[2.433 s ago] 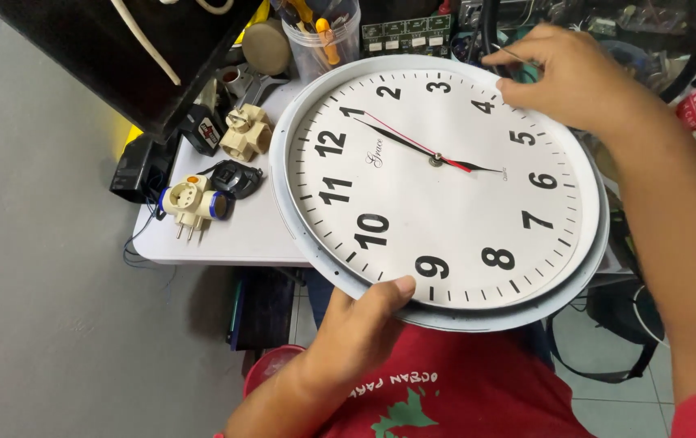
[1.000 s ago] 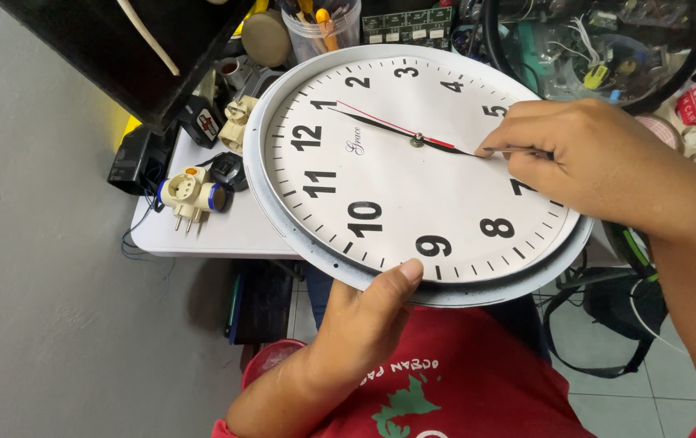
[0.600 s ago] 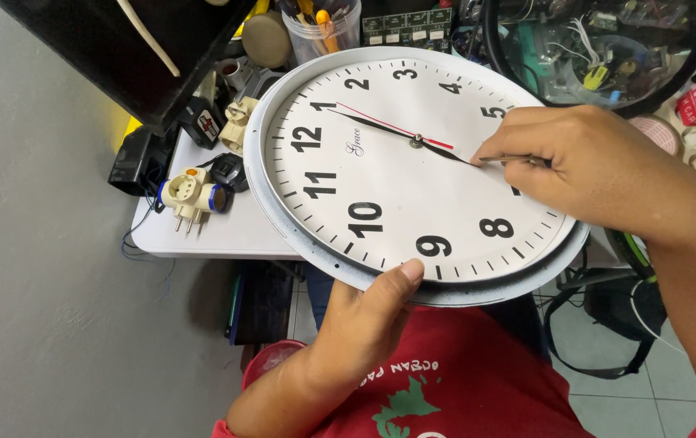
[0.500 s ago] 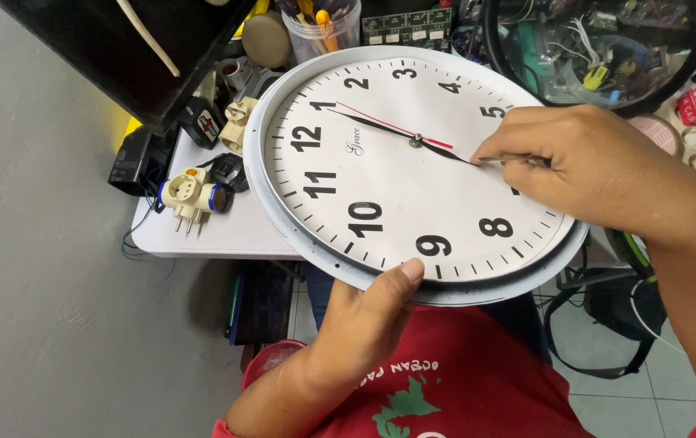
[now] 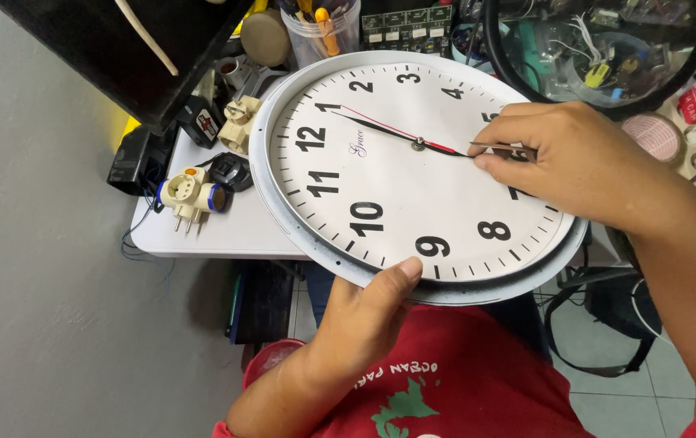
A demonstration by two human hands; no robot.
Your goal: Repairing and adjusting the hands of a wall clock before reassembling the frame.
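So the wall clock is sitting face-up, half over the edge of the white tabletop and half over my lap. My left hand props it from below, thumb lying over the near rim by the nine, the rest of the fingers hidden under it.

My right hand comes in from the right side of the dial, wrist low across the numerals. Thumb and index fingers are pinched almost closed on the tip of a thin dark hand. That hand runs straight left from my pinch to the centre hub, and the longer black hand continues up-left past it toward the one. Right hand's clearly the nearer one.
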